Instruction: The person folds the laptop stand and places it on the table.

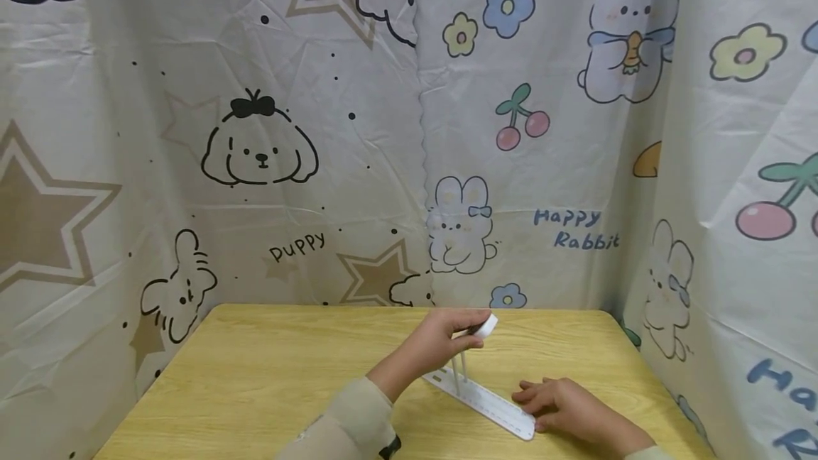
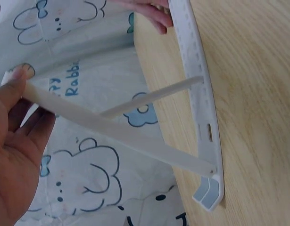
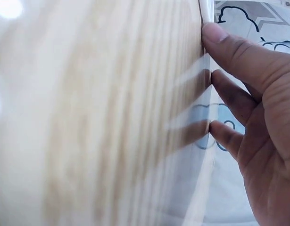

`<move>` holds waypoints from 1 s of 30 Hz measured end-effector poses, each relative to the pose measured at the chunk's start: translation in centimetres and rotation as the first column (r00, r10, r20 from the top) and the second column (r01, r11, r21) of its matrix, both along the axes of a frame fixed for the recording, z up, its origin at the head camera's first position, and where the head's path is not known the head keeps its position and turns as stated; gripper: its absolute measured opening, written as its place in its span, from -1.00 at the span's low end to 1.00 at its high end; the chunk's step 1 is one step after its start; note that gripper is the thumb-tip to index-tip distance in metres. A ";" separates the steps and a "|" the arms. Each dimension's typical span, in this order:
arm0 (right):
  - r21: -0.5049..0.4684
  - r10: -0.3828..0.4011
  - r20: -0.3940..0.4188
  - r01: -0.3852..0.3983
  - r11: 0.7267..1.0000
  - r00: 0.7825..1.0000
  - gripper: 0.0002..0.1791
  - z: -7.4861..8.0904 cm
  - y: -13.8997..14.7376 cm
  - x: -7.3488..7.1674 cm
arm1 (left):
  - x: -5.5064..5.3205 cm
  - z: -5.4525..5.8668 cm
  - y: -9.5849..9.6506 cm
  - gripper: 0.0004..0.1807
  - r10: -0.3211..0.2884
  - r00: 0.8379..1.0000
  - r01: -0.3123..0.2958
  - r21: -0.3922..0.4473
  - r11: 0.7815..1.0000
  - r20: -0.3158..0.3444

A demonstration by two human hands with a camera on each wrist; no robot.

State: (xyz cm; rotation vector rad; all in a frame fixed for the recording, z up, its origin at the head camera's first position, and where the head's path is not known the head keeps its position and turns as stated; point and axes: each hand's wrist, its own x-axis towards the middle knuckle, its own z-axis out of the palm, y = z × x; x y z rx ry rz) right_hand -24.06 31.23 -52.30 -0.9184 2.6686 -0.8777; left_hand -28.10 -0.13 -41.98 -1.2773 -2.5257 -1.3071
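A white folding laptop stand (image 1: 488, 403) lies with its long slotted base on the table, angled from far left to near right. Its hinged arm (image 2: 121, 136) is raised, and a thin strut (image 2: 152, 98) joins that arm to the base. My left hand (image 1: 441, 336) grips the raised end of the arm between thumb and fingers, also seen as the left hand (image 2: 17, 155) in the left wrist view. Grey pads (image 2: 208, 194) show at the base's hinge end. Beside the other end, my right hand (image 1: 565, 407) rests fingertips on the table, with the thumb close to the base.
The wood-grain table (image 1: 275, 375) reaches back to a printed cloth curtain (image 1: 358, 162). More printed cloth hangs along both sides of the table.
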 end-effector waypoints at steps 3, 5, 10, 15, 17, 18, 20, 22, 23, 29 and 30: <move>-0.018 0.008 -0.010 -0.008 1.000 1.000 -0.70 -0.2 0.0 0.2 | 0.3 -0.1 0.2 -0.44 -0.006 0.997 0.008 0.020 1.000 -0.072; -0.034 0.007 -0.006 -0.007 0.999 1.000 -0.70 -0.2 -0.1 0.4 | 0.5 -0.1 0.2 -0.45 -0.008 0.997 0.011 0.037 0.999 -0.081; -0.041 0.006 0.015 -0.006 0.999 1.000 -0.70 0.0 -0.7 0.8 | 0.8 0.0 0.0 -0.46 0.006 0.997 -0.002 0.048 0.999 -0.078; -0.046 0.011 0.039 -0.009 0.999 0.999 -0.70 0.1 -0.8 0.9 | 1.2 -0.1 0.0 -0.48 0.029 0.995 -0.024 0.056 0.998 -0.091; -0.051 0.012 0.052 -0.009 0.999 0.999 -0.68 0.1 -0.6 0.8 | 1.4 -0.2 0.2 -0.49 0.043 0.993 -0.036 0.062 0.997 -0.114; -0.052 0.013 0.058 -0.010 0.999 0.998 -0.67 0.1 -0.6 0.8 | 1.6 -0.2 0.2 -0.49 0.051 0.991 -0.043 0.068 0.997 -0.122; -0.050 0.006 0.070 -0.002 0.999 0.997 -0.65 0.1 -0.6 0.7 | 1.9 -0.2 0.4 -0.51 0.071 0.987 -0.060 0.079 0.995 -0.146; -0.045 -0.001 0.074 0.004 0.999 0.997 -0.66 0.1 -0.6 0.6 | 2.1 -0.3 0.6 -0.52 0.093 0.983 -0.078 0.094 0.992 -0.161; -0.040 -0.002 0.072 0.005 0.999 0.997 -0.66 0.1 -0.7 0.6 | 2.2 -0.3 0.6 -0.53 0.106 0.979 -0.090 0.098 0.991 -0.173; -0.040 0.014 0.045 -0.013 0.999 0.999 -0.67 0.1 -0.9 0.7 | 2.3 -0.3 0.7 -0.57 0.144 0.962 -0.128 0.085 0.988 -0.230; -0.045 0.017 0.041 -0.015 0.999 0.999 -0.66 0.2 -1.0 0.7 | 2.3 -0.3 0.7 -0.57 0.145 0.962 -0.129 0.082 0.988 -0.233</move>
